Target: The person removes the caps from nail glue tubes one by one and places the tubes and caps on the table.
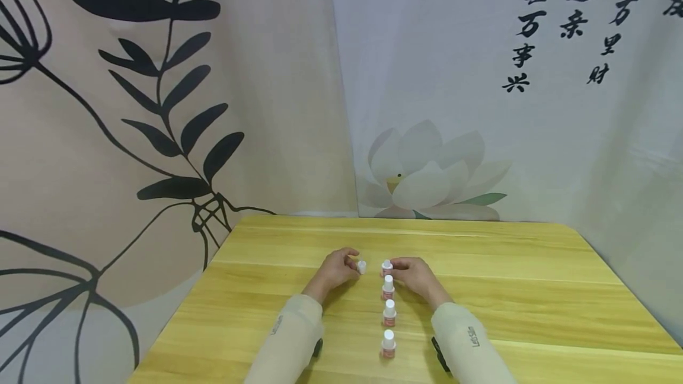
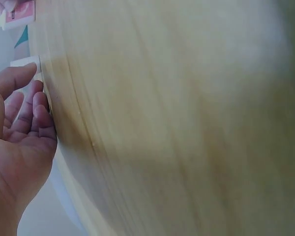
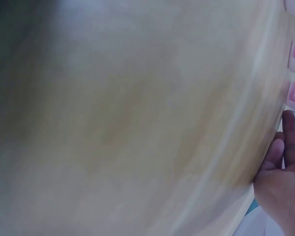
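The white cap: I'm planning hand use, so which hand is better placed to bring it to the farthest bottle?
Probably the left hand: it appears to hold the white cap, while the right hand is at the farthest bottle.

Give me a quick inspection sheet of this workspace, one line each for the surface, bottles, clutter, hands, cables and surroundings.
Surface: yellow wood-grain table; streaks run across it.
Bottles: four upright in a line running away from the person; the three nearer bottles have white tops, and the farthest bottle has a narrower white tip.
Clutter: nothing seen.
Grips: left hand pinches a small white piece, probably a cap; right hand holds the farthest bottle.
Cables: nothing seen.
Surroundings: cloth backdrop behind the table, printed with dark plants, a pale flower and black writing.
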Demonstrator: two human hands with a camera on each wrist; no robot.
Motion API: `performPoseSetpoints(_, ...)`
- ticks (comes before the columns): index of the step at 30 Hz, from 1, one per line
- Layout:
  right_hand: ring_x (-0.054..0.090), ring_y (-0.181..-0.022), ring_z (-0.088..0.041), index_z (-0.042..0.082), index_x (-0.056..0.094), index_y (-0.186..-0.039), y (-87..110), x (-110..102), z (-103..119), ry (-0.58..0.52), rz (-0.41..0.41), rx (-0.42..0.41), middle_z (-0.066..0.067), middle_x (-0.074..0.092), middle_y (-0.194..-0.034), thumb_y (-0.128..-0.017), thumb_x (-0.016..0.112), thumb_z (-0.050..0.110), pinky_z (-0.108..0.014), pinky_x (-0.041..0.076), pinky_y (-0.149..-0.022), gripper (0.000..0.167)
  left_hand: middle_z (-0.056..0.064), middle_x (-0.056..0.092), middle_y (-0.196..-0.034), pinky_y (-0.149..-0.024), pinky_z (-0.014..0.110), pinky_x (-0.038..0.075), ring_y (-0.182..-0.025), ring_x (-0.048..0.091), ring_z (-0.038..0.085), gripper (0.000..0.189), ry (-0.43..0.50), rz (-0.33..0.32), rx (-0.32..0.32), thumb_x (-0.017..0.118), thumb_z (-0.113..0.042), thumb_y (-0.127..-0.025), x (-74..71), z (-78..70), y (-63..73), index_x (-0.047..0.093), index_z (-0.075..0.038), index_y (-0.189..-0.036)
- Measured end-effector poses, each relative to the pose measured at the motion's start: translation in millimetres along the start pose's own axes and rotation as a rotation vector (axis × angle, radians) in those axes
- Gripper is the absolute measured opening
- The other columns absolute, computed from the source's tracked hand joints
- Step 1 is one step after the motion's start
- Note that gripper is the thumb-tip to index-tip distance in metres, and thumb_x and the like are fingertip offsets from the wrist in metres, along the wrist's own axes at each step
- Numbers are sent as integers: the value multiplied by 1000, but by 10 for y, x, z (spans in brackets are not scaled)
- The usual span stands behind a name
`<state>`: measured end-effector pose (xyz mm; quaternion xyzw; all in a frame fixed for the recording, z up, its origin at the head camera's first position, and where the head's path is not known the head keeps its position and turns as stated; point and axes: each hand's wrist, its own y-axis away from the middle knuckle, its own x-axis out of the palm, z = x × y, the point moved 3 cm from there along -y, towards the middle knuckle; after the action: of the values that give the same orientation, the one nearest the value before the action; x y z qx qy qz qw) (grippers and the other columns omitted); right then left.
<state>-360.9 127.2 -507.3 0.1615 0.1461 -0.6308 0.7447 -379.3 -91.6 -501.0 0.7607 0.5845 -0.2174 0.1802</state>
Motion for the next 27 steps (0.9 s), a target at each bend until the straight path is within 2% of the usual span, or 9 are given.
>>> performPoseSetpoints(7,60,-116,-29,6,70,-119,-1,5,-4,3,0,-4,-8,70,-117,-93,71,16,-49,45,-100,28,11,62,-99,-70,29,51,-83,58,18,58,49,37,-34,74,4,-82,-54,37,36,53,-1,-135)
performPoseSetpoints(14,59,-116,-32,4,62,-132,-8,-31,-31,5,30,-20,-10,68,-119,-93,71,14,-50,46,-99,41,14,62,-102,-72,30,50,-86,57,20,57,75,54,-24,73,4,-83,-127,46,94,51,3,-135)
performPoseSetpoints(22,55,-122,-36,-3,52,-139,21,-214,-128,-82,60,-38,-16,64,-125,-97,60,5,-52,42,-103,43,13,61,-102,-75,31,49,-90,55,20,42,71,76,-14,76,-4,-84,-233,34,220,54,6,-118)
performPoseSetpoints(27,56,-122,-35,-3,52,-138,113,-288,-110,-86,64,-20,-18,63,-128,-99,58,10,-49,46,-100,41,9,61,-103,-81,34,50,-94,56,20,37,48,96,-7,76,-11,-86,-278,52,290,57,3,-114)
